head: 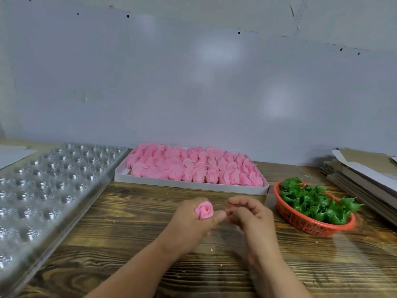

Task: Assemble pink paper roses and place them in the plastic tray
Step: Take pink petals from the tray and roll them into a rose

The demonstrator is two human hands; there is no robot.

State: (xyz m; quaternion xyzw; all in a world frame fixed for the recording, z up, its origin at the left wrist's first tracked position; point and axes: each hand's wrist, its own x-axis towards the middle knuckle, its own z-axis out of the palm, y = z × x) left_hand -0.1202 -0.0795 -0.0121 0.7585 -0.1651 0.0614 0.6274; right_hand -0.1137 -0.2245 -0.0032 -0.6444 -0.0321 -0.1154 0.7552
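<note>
The pink paper rose point(204, 209) sat in the left hand point(193, 220) near the middle of the table point(133, 220), at about six o'clock from the white box of pink petals point(193, 168). It looked very light and soft, the sort of thing that crushes or unrolls if squeezed, so the safest hold was probably low on the wrapped base, leaving the bloom free. That is where the left hand had it: fingers curled round the bottom, thumb pointing toward three o'clock, the rolled head standing clear above the fist.

The right hand point(249, 214) lay just beside it at three o'clock, fingers curled, their tips meeting the left thumb. That hand was blurred, and whether it pinched a petal edge or anything at all could not be told.

The clear plastic tray point(49, 186), its cups showing no roses, stretched away at nine o'clock. A red basket point(300, 222) of green leaf pieces point(313, 201) stood at three o'clock, with a pile of cardboard sheets point(365, 179) beyond it.
</note>
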